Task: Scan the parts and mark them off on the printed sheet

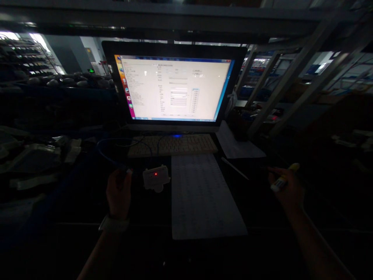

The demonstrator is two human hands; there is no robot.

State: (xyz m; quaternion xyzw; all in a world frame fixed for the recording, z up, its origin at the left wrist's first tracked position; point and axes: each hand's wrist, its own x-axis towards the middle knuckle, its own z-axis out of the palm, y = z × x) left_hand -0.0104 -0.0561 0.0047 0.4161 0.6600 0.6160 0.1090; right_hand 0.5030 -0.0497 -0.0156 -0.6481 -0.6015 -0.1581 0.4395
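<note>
My left hand [119, 192], with a pale band at the wrist, is closed in a pinch on the end of a thin blue cable [108, 156]. A small light tip shows at its fingers. Just right of it lies a pale plastic box [156, 179] with a lit red light. My right hand [290, 190] is closed around a yellow and white marker [279, 183], off to the right of the papers. Whether its fingertips touch anything else is too dark to tell. Between my hands lies a printed sheet [204, 198]; a white pen [235, 168] rests right of it.
A lit monitor [175, 89] stands at the back, a light keyboard [175, 145] before it. Another paper [240, 146] lies right of the keyboard. Plastic-looking parts [37, 159] are piled on the left. Metal frame posts [291, 77] rise at the right.
</note>
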